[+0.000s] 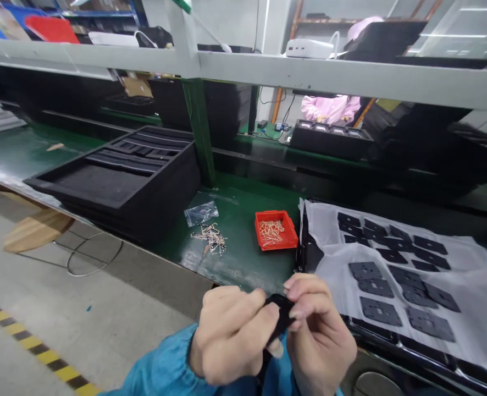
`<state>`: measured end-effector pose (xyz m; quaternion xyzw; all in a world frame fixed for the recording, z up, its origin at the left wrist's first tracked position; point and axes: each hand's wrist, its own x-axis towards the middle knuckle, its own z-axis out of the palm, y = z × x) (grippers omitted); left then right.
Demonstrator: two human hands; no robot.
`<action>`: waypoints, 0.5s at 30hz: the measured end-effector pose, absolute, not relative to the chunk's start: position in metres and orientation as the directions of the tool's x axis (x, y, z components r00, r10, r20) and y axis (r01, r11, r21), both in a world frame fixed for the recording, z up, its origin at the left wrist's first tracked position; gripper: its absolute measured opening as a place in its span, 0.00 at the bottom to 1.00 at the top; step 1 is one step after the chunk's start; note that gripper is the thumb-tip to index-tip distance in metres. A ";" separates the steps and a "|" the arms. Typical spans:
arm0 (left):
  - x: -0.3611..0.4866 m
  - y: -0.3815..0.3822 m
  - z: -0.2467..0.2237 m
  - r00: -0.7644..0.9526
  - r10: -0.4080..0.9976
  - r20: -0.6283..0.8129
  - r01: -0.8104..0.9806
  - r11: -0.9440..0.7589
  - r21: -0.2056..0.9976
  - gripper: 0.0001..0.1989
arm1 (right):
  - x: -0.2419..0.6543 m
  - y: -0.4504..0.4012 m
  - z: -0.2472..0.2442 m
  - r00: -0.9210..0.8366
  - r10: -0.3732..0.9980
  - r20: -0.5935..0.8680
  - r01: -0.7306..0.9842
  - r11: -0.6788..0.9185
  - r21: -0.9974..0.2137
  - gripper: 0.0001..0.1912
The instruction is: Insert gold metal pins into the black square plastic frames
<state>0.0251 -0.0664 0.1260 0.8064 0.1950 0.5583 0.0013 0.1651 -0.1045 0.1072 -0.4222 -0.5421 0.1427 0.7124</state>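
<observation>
Between my two hands, in front of the bench edge, is a small black plate-like part [281, 314]. My left hand [235, 333] is closed on its left side, fingers curled over it. With fingertips and thumb my right hand [317, 324] pinches its right edge; whether those fingers also hold something tiny, I cannot tell. Beyond them on the green bench stands a red tray [292, 242] with thin pale pieces [271, 231] in it. A loose pile of similar thin pieces [211, 239] lies to its left. Flat black plates [379, 311] rest on white sheeting at the right.
A large black bin [161, 192] stands on the bench at left, beside a green-wrapped post [199, 132]. A clear plastic bag [201, 213] lies near the pile. White sheeting [330, 264] covers a black tray at right. Across the bench sits a person in pink [330, 107].
</observation>
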 end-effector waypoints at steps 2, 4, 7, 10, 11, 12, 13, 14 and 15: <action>0.020 -0.070 0.130 0.326 0.269 0.906 0.310 -0.936 0.166 0.11 | 0.166 -0.104 0.106 0.368 0.605 0.706 0.258 0.663 -0.703 0.13; 0.017 -0.074 0.131 0.310 0.264 0.913 0.291 -0.941 0.174 0.09 | 0.168 -0.103 0.104 0.364 0.552 0.751 0.285 0.701 -0.654 0.12; 0.018 -0.078 0.129 0.275 0.275 0.921 0.286 -0.938 0.195 0.05 | 0.173 -0.100 0.102 0.362 0.424 0.831 0.389 0.741 -0.547 0.05; 0.020 -0.081 0.125 0.210 0.265 0.941 0.289 -0.936 0.199 0.01 | 0.179 -0.099 0.106 0.279 0.290 0.915 0.530 0.748 -0.399 0.08; 0.020 -0.081 0.124 0.193 0.267 0.944 0.291 -0.934 0.205 0.01 | 0.181 -0.100 0.108 0.229 0.274 0.934 0.576 0.736 -0.357 0.05; 0.020 -0.081 0.124 0.192 0.273 0.943 0.291 -0.933 0.211 0.02 | 0.183 -0.100 0.111 0.177 0.269 0.947 0.618 0.719 -0.319 0.04; 0.019 -0.081 0.124 0.216 0.285 0.934 0.290 -0.932 0.217 0.02 | 0.185 -0.100 0.113 0.133 0.270 0.954 0.650 0.702 -0.289 0.06; 0.019 -0.081 0.124 0.230 0.293 0.928 0.290 -0.931 0.223 0.02 | 0.186 -0.100 0.115 0.105 0.269 0.957 0.674 0.688 -0.267 0.08; 0.018 -0.081 0.125 0.244 0.299 0.923 0.288 -0.931 0.225 0.03 | 0.187 -0.100 0.117 0.087 0.261 0.961 0.690 0.680 -0.247 0.09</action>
